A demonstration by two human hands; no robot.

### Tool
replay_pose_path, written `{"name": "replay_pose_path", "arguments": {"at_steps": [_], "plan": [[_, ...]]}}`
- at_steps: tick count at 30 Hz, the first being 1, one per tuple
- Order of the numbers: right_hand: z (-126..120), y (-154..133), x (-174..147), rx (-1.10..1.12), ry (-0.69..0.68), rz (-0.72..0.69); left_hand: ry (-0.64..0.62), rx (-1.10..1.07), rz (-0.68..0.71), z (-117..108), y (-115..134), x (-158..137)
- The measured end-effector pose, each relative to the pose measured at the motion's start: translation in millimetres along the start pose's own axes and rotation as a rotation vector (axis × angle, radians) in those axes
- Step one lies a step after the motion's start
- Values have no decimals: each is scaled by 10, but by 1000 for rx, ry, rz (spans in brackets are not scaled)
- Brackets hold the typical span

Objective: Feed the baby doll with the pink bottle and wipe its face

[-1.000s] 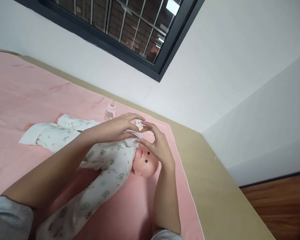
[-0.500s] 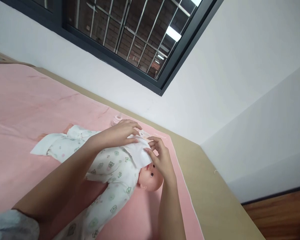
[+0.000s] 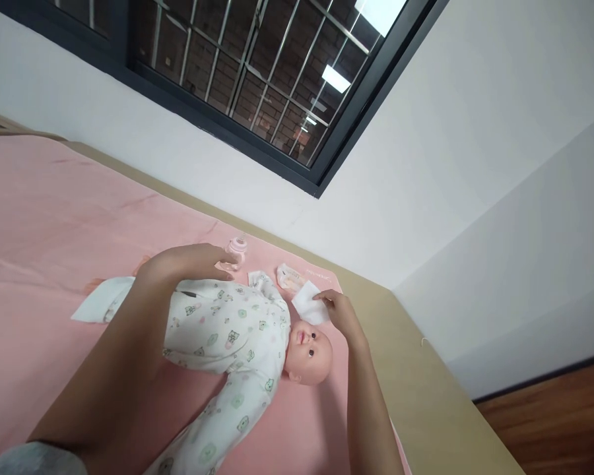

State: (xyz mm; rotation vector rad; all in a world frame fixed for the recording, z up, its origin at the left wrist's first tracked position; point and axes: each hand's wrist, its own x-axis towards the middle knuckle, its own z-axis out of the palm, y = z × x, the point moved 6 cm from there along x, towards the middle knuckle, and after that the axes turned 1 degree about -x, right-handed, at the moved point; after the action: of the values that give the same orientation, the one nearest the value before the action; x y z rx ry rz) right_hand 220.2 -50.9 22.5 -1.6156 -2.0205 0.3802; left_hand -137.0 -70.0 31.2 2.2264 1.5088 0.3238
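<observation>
A baby doll point(image 3: 311, 353) in a white outfit point(image 3: 228, 330) printed with small animals lies on its back, face up. My left hand point(image 3: 202, 262) is over the doll's far side. Its fingers reach to a clear baby bottle with a pink collar point(image 3: 237, 247); thumb and fingers are apart, and I cannot tell whether they touch it. Beyond the doll's head, my right hand point(image 3: 344, 312) pinches the edge of a white tissue point(image 3: 309, 303). Close to the tissue lies a small, pale printed packet point(image 3: 290, 278).
A pink mat point(image 3: 54, 231) covers most of the tan tabletop point(image 3: 406, 369). White walls point(image 3: 426, 165) rise behind and to the right. A dark-framed window point(image 3: 257, 142) with metal bars is above the table. Brown wood point(image 3: 559, 409) shows at lower right.
My left hand has left the tissue and moved left to the bottle. My right hand has drawn the tissue off the doll's chest and chin to beyond its head, uncovering the face.
</observation>
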Motion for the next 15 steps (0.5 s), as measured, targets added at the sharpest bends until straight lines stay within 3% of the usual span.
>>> {"name": "replay_pose_path", "arguments": {"at_steps": [4,12,15], "plan": [[58,144,97,18,-55,120,-18,-2,13,15,-5,6],[158,122,544,339,3,103,-61,-12,22,71,76,35],[288,149,757,413,-49,147,-74,-4,-1,87,79,52]]}}
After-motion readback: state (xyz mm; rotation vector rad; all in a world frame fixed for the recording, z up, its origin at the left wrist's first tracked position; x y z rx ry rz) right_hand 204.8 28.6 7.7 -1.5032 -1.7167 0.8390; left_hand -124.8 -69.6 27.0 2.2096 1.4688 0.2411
